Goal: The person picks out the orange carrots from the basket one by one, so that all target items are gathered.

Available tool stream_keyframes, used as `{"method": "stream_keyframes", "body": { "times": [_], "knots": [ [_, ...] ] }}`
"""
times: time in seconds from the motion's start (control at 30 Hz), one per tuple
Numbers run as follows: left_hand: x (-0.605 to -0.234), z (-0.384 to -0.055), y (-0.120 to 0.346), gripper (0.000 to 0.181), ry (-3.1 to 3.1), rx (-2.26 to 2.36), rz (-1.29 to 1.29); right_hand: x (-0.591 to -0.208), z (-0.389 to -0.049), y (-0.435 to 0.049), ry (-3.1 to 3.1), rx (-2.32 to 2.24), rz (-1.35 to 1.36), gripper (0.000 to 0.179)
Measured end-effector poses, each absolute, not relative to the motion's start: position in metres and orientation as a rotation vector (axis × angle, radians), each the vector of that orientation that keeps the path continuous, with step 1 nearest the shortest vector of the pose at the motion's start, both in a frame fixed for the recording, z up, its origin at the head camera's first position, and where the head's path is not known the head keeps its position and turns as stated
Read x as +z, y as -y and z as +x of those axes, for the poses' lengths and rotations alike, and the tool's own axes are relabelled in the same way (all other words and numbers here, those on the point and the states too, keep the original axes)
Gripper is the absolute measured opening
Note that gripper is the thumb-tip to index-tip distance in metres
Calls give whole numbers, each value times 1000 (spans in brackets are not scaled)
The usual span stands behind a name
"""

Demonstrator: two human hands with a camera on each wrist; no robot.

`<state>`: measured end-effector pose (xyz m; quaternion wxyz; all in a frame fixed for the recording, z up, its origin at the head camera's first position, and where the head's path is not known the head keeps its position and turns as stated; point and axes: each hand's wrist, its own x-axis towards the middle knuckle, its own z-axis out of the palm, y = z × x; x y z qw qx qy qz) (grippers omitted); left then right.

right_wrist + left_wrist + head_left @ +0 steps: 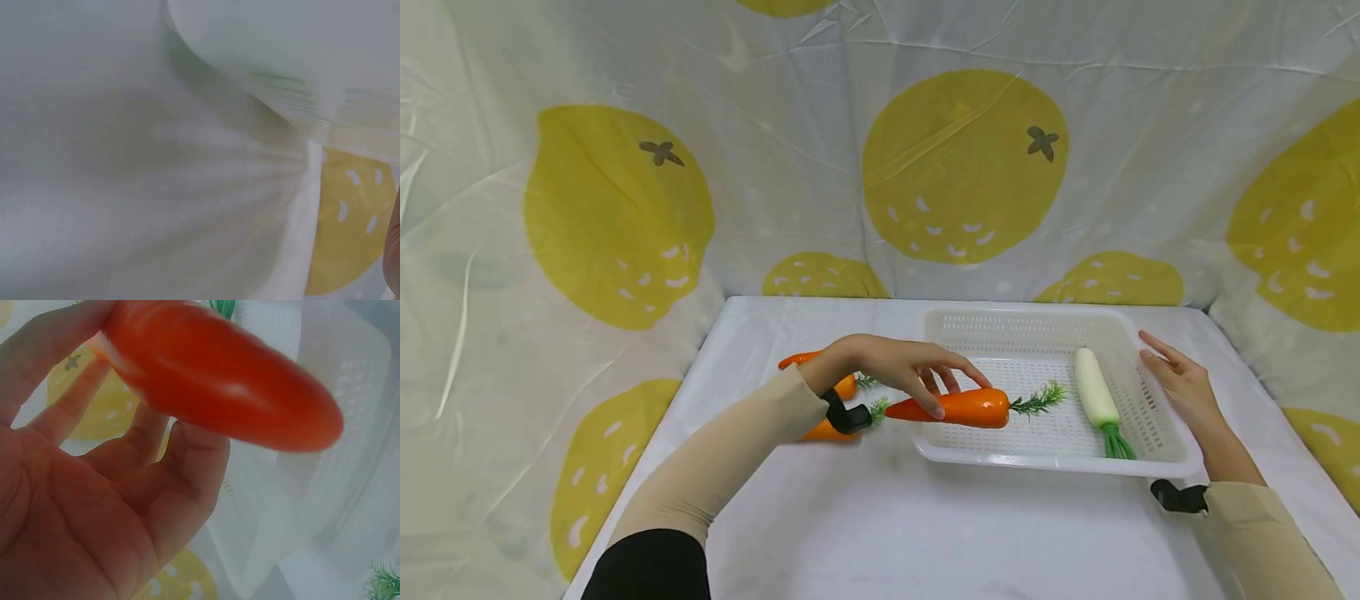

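My left hand pinches an orange toy carrot between its thumb and fingers. The carrot lies sideways, its green leafy top to the right, over the left part of a white perforated basket. From the left wrist view, the carrot spans the top, above the palm. Inside the basket's right side lies a white radish with green stems towards me. My right hand rests on the basket's right rim, its visible fingers nearly straight; only a sliver of it shows in the right wrist view.
More orange carrots with green tops lie on the white table left of the basket, partly hidden by my left wrist. A lemon-print sheet hangs behind and at both sides. Black straps circle both wrists.
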<state>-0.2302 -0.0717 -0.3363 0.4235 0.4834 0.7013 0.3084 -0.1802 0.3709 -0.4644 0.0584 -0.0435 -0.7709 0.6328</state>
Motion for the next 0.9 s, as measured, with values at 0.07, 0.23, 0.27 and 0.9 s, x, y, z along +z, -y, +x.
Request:
{"method": "stream_keyframes", "body": {
  "times": [0.07, 0.23, 0.27, 0.9],
  "knots": [
    [-335, -230, 80, 62, -1768, 782, 1211, -464, -180, -371, 2341, 1898, -132, 49],
    [-335, -230, 101, 61, -1780, 807, 1191, -465, -181, -371, 2302, 1960, -134, 49],
    [-335, -230, 105, 61, -1777, 811, 1185, -466, -181, -371, 2301, 1960, -128, 49],
    [-348, -206, 176, 57, -1865, 871, 1107, -465, -182, -371, 2371, 1859, -145, 50]
  ]
}}
